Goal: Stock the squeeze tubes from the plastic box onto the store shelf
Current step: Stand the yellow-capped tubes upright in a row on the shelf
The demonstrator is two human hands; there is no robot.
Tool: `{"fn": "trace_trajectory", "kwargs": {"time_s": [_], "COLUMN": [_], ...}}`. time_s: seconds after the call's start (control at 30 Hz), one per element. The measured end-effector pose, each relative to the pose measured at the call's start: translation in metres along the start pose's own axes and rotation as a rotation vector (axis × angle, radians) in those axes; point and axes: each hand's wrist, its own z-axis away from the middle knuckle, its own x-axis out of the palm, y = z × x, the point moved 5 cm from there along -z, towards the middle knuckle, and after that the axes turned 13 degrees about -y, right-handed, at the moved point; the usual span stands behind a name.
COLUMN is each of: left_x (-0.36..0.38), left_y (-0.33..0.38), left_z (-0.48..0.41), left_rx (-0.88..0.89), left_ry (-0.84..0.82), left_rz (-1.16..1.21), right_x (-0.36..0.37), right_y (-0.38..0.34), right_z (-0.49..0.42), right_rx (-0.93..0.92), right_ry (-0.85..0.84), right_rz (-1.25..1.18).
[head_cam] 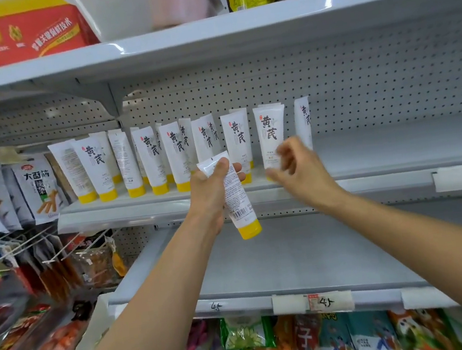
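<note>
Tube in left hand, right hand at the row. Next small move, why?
Likely stand the held tube cap-down in the gap before the rightmost tube; the left hand grips it cap-down, and the shelf looks bare there.

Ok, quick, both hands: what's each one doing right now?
Left hand: holding a squeeze tube, cap down.
Right hand: loosely curled, blurred, apparently empty.

The white tubes (270,136) standing in a row each carry 黄芪 in large black brush characters. A snack packet (38,185) at the left reads 大面筋. A paper price tag (326,302) on the front edge of the lower shelf (262,257) bears a handwritten mark, seemingly a "4" followed by a stroke. The tilted tube (237,200) shows a barcode; its small print is too fine to read.
</note>
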Motion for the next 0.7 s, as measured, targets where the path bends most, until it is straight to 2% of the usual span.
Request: {"fn": "trace_trajectory", "kwargs": {"time_s": [0.07,0.13,0.23,0.4,0.57,0.7], "left_x": [0.008,0.019,0.037,0.055,0.058,0.053], "left_y": [-0.001,-0.002,0.000,0.005,0.007,0.000], "left_z": [-0.001,0.000,0.003,0.005,0.012,0.014], "left_rx": [0.004,0.013,0.029,0.045,0.116,0.249], "left_ry": [0.025,0.035,0.036,-0.036,-0.145,-0.147], "left_rz": [0.029,0.053,0.073,-0.090,-0.484,-1.078], "right_x": [0.019,0.032,0.032,0.010,-0.026,-0.055], "right_y": [-0.009,-0.012,-0.011,-0.009,0.007,0.017], "right_z": [0.020,0.034,0.036,0.036,0.024,0.006], "right_rx": [0.017,0.088,0.100,0.068,0.099,0.154], "right_ry": [-0.275,-0.416,-0.336,-0.301,-0.154,-0.061], "right_rz": [-0.013,0.107,0.220,0.180,0.063,-0.121]}}
